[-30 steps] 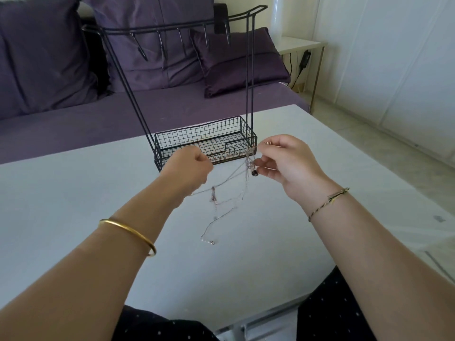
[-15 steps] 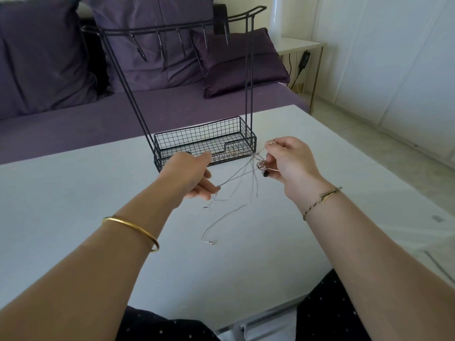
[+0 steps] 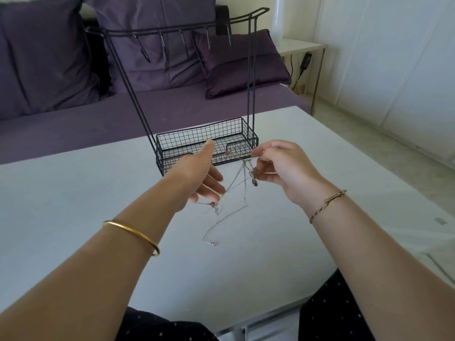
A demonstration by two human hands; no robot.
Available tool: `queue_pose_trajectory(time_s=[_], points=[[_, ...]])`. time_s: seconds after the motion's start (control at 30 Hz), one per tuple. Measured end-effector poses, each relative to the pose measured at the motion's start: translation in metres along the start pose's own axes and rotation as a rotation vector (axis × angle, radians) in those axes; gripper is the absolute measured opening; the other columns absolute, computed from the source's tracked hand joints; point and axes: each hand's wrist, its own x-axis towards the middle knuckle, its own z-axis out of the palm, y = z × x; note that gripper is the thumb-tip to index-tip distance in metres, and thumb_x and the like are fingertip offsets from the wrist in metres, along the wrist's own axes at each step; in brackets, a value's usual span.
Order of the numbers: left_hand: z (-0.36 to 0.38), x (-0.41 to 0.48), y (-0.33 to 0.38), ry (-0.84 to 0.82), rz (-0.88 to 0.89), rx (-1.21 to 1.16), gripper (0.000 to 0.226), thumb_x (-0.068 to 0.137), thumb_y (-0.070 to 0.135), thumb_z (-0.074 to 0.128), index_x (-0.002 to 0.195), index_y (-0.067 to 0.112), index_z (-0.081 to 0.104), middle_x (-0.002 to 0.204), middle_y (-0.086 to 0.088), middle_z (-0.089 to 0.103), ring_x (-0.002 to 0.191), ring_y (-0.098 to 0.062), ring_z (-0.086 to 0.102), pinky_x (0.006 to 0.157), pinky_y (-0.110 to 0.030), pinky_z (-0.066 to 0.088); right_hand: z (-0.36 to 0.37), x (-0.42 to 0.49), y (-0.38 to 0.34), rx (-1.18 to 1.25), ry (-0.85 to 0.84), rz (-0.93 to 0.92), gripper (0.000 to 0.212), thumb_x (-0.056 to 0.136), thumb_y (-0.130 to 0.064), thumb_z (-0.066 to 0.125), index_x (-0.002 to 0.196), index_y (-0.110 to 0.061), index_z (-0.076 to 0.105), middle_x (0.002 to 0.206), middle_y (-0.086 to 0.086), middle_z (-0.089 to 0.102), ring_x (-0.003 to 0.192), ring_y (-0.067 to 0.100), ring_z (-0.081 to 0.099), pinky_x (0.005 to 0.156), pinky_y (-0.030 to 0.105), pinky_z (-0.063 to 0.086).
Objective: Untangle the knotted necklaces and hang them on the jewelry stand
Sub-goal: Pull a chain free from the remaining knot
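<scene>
The tangled necklaces point(image 3: 242, 179), thin silver chains with a small dark pendant point(image 3: 254, 183), hang above the white table point(image 3: 73, 193). My right hand point(image 3: 283, 168) pinches the knotted top of the tangle just in front of the stand's basket. My left hand point(image 3: 199, 178) is to the left of the chains with thumb up and fingers stretched out. One strand runs past its fingertips, and a clasp point(image 3: 214, 205) dangles just below them. A loose chain end point(image 3: 213, 236) lies on the table. The black wire jewelry stand point(image 3: 250, 77) has bare hooks point(image 3: 183, 41) on its top bar.
The stand's mesh basket point(image 3: 197, 136) sits at the table's far edge, right behind both hands. Beyond it is a purple sofa point(image 3: 73, 119) with cushions. A small white side table point(image 3: 302, 45) stands at the back right, with pale floor point(image 3: 369, 143) to the right.
My left hand went from a closed grip on a strand to outstretched fingers. My right hand kept its pinch on the knot, and the chains now hang lower between the hands.
</scene>
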Motion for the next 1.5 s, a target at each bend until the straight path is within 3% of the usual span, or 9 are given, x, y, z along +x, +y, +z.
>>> queue_pose_trajectory(time_s=[0.2, 0.4, 0.57, 0.73, 0.87, 1.03, 1.13, 1.27, 1.5], points=[[0.002, -0.001, 0.004, -0.136, 0.005, -0.269, 0.076, 0.098, 0.06, 0.021, 0.092, 0.006, 0.073, 0.089, -0.006, 0.076, 0.047, -0.014, 0.048, 0.043, -0.021, 0.034, 0.001, -0.003, 0.0, 0.05, -0.063, 0.016, 0.027, 0.086, 0.005, 0.043, 0.077, -0.011, 0.063, 0.06, 0.003, 0.059, 0.057, 0.016, 0.057, 0.066, 0.029, 0.051], [0.001, -0.003, 0.006, -0.292, -0.05, -0.281, 0.092, 0.093, 0.069, 0.009, 0.101, -0.001, 0.067, 0.093, -0.017, 0.074, 0.047, -0.017, 0.042, 0.037, -0.016, 0.028, -0.001, -0.003, -0.002, 0.135, -0.076, 0.004, 0.023, 0.092, -0.002, 0.048, 0.082, -0.016, 0.064, 0.059, -0.002, 0.064, 0.062, 0.016, 0.062, 0.065, 0.027, 0.05], [-0.002, -0.001, 0.001, -0.319, -0.08, -0.172, 0.095, 0.088, 0.076, 0.01, 0.081, 0.0, 0.066, 0.069, -0.014, 0.068, 0.046, -0.017, 0.046, 0.037, -0.017, 0.029, -0.002, -0.001, -0.004, 0.256, -0.01, 0.05, 0.021, 0.097, -0.007, 0.046, 0.085, -0.014, 0.061, 0.059, 0.002, 0.057, 0.066, 0.02, 0.063, 0.064, 0.028, 0.052], [-0.006, 0.003, -0.001, -0.162, -0.111, -0.36, 0.066, 0.089, 0.069, 0.039, 0.084, 0.007, 0.061, 0.057, -0.002, 0.053, 0.04, -0.009, 0.044, 0.033, -0.015, 0.034, 0.001, 0.002, -0.003, 0.408, 0.043, 0.114, 0.009, 0.097, -0.007, 0.049, 0.09, -0.007, 0.054, 0.058, 0.004, 0.037, 0.051, 0.02, 0.057, 0.065, 0.039, 0.057], [-0.008, 0.003, 0.003, -0.132, -0.113, -0.767, 0.036, 0.092, 0.045, 0.058, 0.079, 0.011, 0.058, 0.058, -0.001, 0.054, 0.035, -0.004, 0.044, 0.031, -0.012, 0.037, 0.005, 0.0, -0.002, 0.405, 0.062, 0.142, 0.003, 0.096, -0.006, 0.049, 0.097, -0.006, 0.052, 0.049, 0.0, 0.035, 0.04, 0.012, 0.038, 0.045, 0.024, 0.048], [-0.007, 0.002, 0.008, -0.184, -0.094, -0.973, 0.032, 0.096, 0.035, 0.055, 0.073, 0.012, 0.056, 0.06, -0.001, 0.061, 0.033, -0.001, 0.043, 0.029, -0.009, 0.032, 0.009, -0.005, -0.002, 0.226, -0.042, 0.15, 0.021, 0.098, -0.015, 0.047, 0.083, -0.008, 0.06, 0.058, 0.001, 0.046, 0.042, 0.009, 0.031, 0.04, 0.018, 0.032], [-0.009, 0.003, 0.006, -0.185, -0.058, -0.926, 0.033, 0.097, 0.034, 0.052, 0.076, 0.01, 0.061, 0.072, -0.002, 0.069, 0.028, -0.001, 0.033, 0.028, -0.008, 0.025, 0.008, -0.008, -0.003, 0.032, -0.111, 0.126, 0.031, 0.098, -0.022, 0.047, 0.076, -0.01, 0.064, 0.057, 0.003, 0.059, 0.042, 0.01, 0.035, 0.041, 0.019, 0.033], [-0.009, 0.003, 0.003, -0.155, -0.043, -0.787, 0.034, 0.096, 0.037, 0.053, 0.087, 0.007, 0.067, 0.092, -0.003, 0.075, 0.028, -0.002, 0.026, 0.029, -0.009, 0.022, 0.007, -0.009, -0.005, -0.16, -0.117, 0.091, 0.036, 0.097, -0.031, 0.049, 0.071, -0.013, 0.066, 0.051, 0.001, 0.06, 0.046, 0.011, 0.041, 0.045, 0.021, 0.037], [-0.008, 0.0, 0.003, -0.268, -0.063, -0.7, 0.062, 0.092, 0.058, 0.046, 0.112, 0.002, 0.065, 0.109, -0.006, 0.072, 0.037, -0.003, 0.025, 0.032, -0.011, 0.024, 0.005, -0.012, -0.007, -0.074, -0.234, 0.133, 0.047, 0.096, -0.05, 0.044, 0.072, -0.015, 0.065, 0.059, 0.001, 0.063, 0.056, 0.011, 0.055, 0.051, 0.022, 0.038]])
